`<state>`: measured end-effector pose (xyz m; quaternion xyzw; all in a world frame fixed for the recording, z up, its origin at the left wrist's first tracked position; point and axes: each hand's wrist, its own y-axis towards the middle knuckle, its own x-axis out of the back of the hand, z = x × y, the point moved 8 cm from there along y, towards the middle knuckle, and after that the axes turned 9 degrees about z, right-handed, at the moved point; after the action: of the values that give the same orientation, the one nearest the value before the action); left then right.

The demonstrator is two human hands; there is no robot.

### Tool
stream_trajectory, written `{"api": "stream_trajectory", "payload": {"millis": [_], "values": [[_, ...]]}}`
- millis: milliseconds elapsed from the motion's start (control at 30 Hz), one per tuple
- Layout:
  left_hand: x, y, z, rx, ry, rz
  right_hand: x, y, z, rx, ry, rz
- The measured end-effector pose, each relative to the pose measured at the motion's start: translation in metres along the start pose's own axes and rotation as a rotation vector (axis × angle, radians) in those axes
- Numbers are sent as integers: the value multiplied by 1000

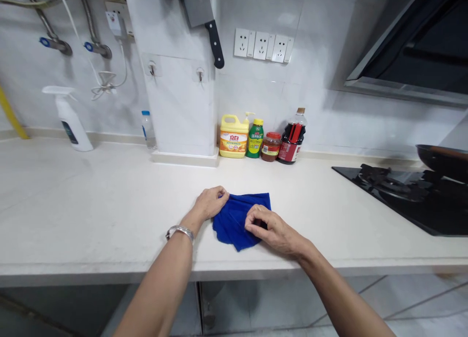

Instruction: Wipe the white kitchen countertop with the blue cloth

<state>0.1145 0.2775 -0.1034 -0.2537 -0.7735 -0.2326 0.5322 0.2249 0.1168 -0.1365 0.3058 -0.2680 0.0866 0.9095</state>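
A blue cloth [236, 225], creased and partly folded, lies on the white countertop close to its front edge. My left hand [212, 202], with a silver bracelet on its wrist, pinches the cloth's upper left corner between thumb and fingers. Over the right half of the cloth, my right hand [268, 225] is closed, its thumb and forefinger pressed together on the fabric. The cloth directly beneath the right palm is hidden.
Along the wall stand a yellow detergent jug [233, 137], a green bottle [255, 140], a red-lidded jar [271, 147] and a dark sauce bottle [292, 137]. A spray bottle [73, 122] is left, a gas stove [398, 191] right. A cleaver [204, 20] hangs above.
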Motion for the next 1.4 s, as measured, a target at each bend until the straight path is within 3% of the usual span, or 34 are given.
{"api": "stream_trajectory", "payload": {"millis": [133,267,567,700,900,1167,1300,1400], "values": [[1,-3,-1,-8,11,-11,2,-3,1,-28,182,-100],[2,-4,-2,-14,13,-23,-7,-18,12,-22,219,-105],[1,0,-1,-22,-8,-28,-54,-106,38,-191,245,-81],[0,1,0,-9,-20,-33,-85,-135,20,-327,295,-94],[1,-1,-2,-12,-24,-57,-125,-167,-20,-491,351,-232],[0,-1,-1,-12,-26,-70,-160,-208,-57,-678,127,-315],[-1,-1,-1,-12,-31,-71,-183,-226,-77,-733,77,-281],[-1,-1,-1,-13,-35,-76,-199,-238,-89,-706,83,-324]]}}
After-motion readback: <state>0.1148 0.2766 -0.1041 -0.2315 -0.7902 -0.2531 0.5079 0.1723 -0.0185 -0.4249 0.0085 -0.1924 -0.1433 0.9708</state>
